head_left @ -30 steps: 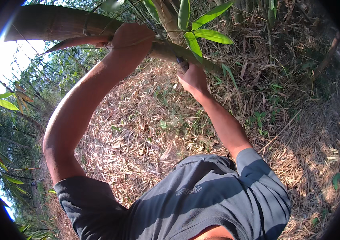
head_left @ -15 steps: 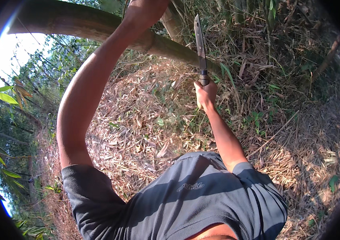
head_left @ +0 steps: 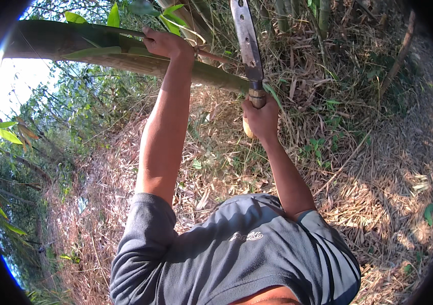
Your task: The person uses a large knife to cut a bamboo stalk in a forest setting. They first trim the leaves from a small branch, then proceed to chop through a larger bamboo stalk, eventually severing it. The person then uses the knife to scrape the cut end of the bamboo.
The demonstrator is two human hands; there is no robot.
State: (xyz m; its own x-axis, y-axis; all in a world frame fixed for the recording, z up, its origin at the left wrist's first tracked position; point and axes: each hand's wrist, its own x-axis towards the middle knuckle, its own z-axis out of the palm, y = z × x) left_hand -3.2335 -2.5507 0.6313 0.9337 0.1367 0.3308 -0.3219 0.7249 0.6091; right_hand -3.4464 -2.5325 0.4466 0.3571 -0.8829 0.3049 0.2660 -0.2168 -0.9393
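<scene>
My right hand is closed round the wooden handle of a machete. Its long dark blade, pierced with several holes, points up and away, and the tip is cut off by the top edge of the view. Farther to the left, my left hand has its fingers wrapped round a thin leafy bamboo branch. Behind that hand, a thick green bamboo stem slants across from the upper left. The stem's right end comes close to the machete's handle.
Dry bamboo leaves cover the ground below the stem. Upright bamboo stalks and tangled undergrowth stand at the far side. Green leafy twigs hang at the left edge. A thin brown pole leans at the right.
My left hand has come down and nearer from the top edge, now with the thin branch in its grip. The machete has risen toward the top edge and shows larger.
</scene>
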